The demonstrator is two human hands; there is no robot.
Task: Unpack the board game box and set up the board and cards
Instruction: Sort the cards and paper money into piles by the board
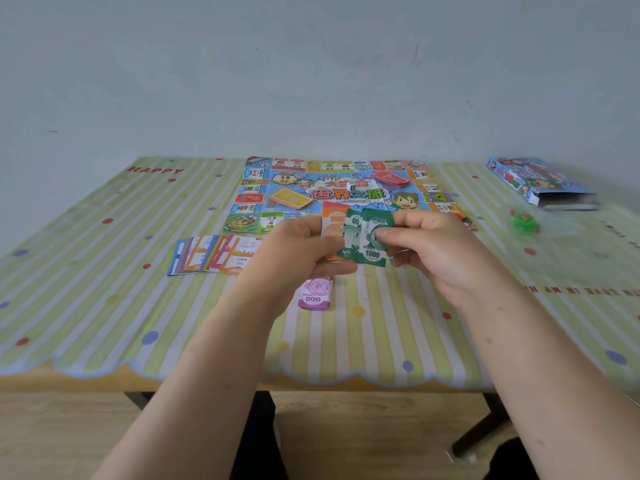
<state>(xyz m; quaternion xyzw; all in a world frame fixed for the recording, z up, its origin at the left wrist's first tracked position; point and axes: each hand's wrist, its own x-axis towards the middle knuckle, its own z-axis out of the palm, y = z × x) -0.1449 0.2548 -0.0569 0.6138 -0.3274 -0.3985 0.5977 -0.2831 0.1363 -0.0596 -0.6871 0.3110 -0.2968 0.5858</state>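
Sorting the notes [372,244] by value seems to be the step in hand. The left hand [301,251] and the right hand [440,251] are both raised just before the near edge of the board [329,192]. The left fingers [332,242] are curled around a small fan of notes, one orange and the others green. The right thumb and fingers [384,233] pinch the front green note, marked 1000, as if to draw it off the fan.

Much of the task looks done. The board lies open and flat on the counter [104,306]. On the board, a yellow deck [290,198] sits left of its centre and a red deck [390,178] sits toward its far right corner. The die [351,187] lies between them. A fan of cards [214,256] lies just off the near left corner of the board. A purple pile [313,296] of 500 notes lies nearer than the board, below the hands.

The box [540,183] lies well to the right of the board with one end open. Some green pieces [524,225] lie between the box and the board; they are too blurred to name.

What is left, in my judgement, is to lay down the held notes in piles and to place those pieces.
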